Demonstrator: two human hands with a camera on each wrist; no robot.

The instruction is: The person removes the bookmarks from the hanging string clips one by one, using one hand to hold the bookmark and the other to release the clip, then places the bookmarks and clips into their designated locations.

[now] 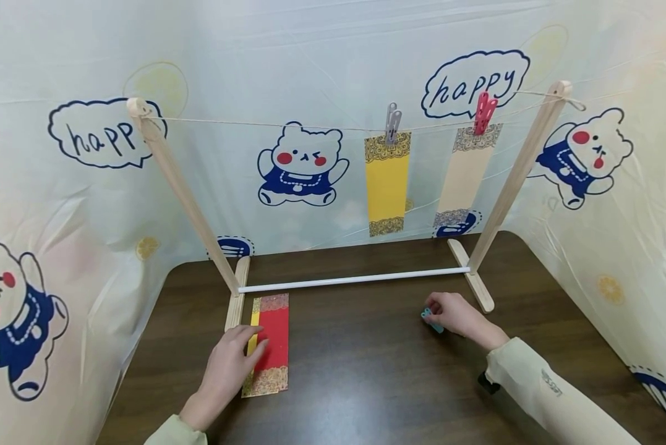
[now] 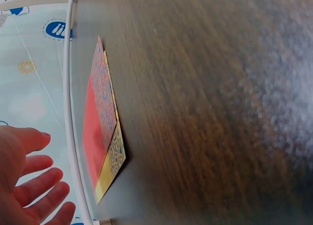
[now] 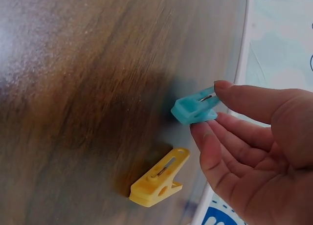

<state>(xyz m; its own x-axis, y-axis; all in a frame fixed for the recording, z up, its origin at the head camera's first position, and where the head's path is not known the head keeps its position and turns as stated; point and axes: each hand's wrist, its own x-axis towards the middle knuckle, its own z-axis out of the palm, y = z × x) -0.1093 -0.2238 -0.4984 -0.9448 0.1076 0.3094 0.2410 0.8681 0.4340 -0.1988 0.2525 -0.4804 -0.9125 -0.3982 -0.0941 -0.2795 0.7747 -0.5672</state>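
My right hand (image 1: 456,315) pinches a teal clothespin (image 3: 195,106) between thumb and fingers, just above the table. A yellow clothespin (image 3: 159,178) lies beside it in the right wrist view; in the head view the hand hides it. With fingers loosely spread, my left hand (image 1: 229,358) hovers over a red paper strip (image 1: 274,339) with patterned ends. Under that strip a yellow paper strip (image 2: 111,161) sticks out along one side. The left hand holds nothing.
Across the back stands a wooden rack (image 1: 505,185) with a string (image 1: 227,122) and a white bottom rod (image 1: 355,280). A grey clothespin (image 1: 392,123) holds a hanging yellow strip (image 1: 387,185); a red clothespin (image 1: 484,113) holds a beige one (image 1: 467,176). Patterned cloth (image 1: 321,68) surrounds the table.
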